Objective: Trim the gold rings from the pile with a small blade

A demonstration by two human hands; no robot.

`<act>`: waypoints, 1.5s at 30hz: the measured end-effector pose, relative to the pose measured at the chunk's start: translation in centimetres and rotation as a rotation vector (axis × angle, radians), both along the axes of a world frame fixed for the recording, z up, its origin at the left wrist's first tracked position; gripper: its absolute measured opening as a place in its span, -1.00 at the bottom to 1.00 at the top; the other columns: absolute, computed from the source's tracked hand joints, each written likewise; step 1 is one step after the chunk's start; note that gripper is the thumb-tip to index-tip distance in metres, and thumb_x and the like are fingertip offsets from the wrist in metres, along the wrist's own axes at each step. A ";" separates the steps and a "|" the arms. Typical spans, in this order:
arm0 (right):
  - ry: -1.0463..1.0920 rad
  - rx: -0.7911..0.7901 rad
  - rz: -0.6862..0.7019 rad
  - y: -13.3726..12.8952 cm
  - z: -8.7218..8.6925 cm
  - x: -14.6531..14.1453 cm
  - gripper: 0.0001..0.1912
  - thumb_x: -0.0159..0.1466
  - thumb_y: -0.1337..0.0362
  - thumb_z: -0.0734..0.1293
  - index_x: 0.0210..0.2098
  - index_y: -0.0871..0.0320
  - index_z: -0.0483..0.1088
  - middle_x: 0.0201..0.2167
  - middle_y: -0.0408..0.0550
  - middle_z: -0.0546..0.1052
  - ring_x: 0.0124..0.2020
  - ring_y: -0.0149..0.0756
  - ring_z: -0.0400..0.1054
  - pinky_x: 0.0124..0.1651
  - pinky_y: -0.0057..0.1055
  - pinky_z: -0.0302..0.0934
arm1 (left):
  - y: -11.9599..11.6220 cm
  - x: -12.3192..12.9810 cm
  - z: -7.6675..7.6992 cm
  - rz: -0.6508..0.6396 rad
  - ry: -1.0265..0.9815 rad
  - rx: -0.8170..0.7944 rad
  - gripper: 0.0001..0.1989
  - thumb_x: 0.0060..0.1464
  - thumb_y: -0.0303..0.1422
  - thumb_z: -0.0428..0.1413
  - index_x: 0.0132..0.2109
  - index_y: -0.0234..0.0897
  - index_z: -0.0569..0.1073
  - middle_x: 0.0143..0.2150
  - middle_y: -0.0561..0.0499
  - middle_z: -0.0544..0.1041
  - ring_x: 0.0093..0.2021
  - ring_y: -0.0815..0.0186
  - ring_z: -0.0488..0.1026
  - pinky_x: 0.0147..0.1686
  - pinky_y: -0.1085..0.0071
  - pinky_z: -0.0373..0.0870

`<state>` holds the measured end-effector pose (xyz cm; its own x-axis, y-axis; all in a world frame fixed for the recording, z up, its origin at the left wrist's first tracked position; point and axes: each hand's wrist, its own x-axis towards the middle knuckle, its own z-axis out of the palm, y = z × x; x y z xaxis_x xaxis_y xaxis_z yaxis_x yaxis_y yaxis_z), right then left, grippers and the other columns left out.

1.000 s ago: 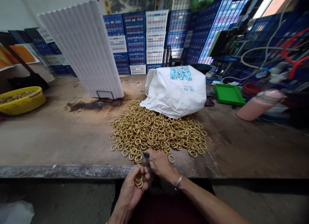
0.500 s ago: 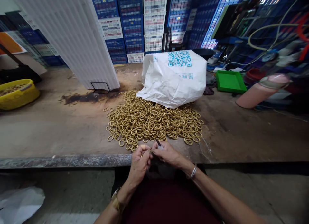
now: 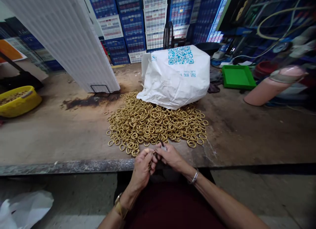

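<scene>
Though mostly hidden, rings [image 3: 149, 164] within curled left grip [image 3: 142, 165] (right grip [image 3: 173, 157] pinching dark-tipped tool [image 3: 163, 146])

Single view, worn on the person's head, facing forward and steeply down over the counter [image 3: 61, 133]. Forearms enter from the bottom edge; hands, left [image 3: 143, 166] and right [image 3: 172, 158], sit near, low at centre. Ring pile [image 3: 158, 123] lies mid-frame; stacked crates [image 3: 133, 23] stand farther off, upper centre. No second view shares coverage.
</scene>
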<state>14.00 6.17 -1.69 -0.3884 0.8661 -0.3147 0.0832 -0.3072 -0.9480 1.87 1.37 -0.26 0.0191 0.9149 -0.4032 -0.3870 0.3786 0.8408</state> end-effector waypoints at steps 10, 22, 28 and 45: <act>-0.007 0.020 0.020 0.0 -0.2 0.4 -0.78 0.09 0.12 0.21 -0.48 0.18 0.24 -0.74 -0.30 0.25 -0.75 -0.58 0.00 -0.69 -0.62 -0.10 | -0.8 1.2 -0.1 0.014 0.030 0.007 -0.70 -0.04 -0.13 0.07 -0.40 -0.30 0.26 -0.52 0.14 0.30 -0.67 0.58 0.09 -0.71 0.62 -0.04; -0.015 0.095 0.120 -0.3 0.2 0.6 -0.76 0.09 0.13 0.21 -0.55 0.18 0.24 -0.75 -0.29 0.23 -0.72 -0.57 0.00 -0.65 -0.60 -0.08 | -1.6 1.5 -0.1 0.022 0.149 0.035 -0.66 0.01 -0.09 0.01 -0.47 -0.31 0.26 -0.63 0.17 0.20 -0.70 0.57 0.06 -0.72 0.60 -0.04; 0.017 0.098 0.088 -0.3 -0.6 0.5 -0.73 0.13 0.10 0.17 -0.53 0.18 0.26 -0.71 -0.24 0.29 -0.72 -0.55 0.05 -0.66 -0.58 -0.05 | -1.7 1.2 -0.1 0.016 0.114 0.037 -0.68 0.00 -0.11 0.02 -0.43 -0.30 0.26 -0.58 0.16 0.24 -0.68 0.57 0.07 -0.70 0.62 -0.03; -0.775 0.699 0.360 -2.2 0.0 1.9 -0.83 0.12 0.41 0.12 -0.40 0.17 0.32 -0.49 -0.08 0.45 -0.49 -0.41 0.27 -0.43 -0.50 -0.05 | -1.5 1.0 0.0 -0.003 0.241 0.031 -0.68 0.01 -0.11 0.01 -0.44 -0.29 0.24 -0.65 0.18 0.21 -0.71 0.58 0.03 -0.73 0.63 -0.07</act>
<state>15.86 3.94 -1.67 -0.5633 0.8235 -0.0668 0.7067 0.4383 -0.5554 2.82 -0.09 -0.30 -0.0717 0.9269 -0.3685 -0.1727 0.3523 0.9198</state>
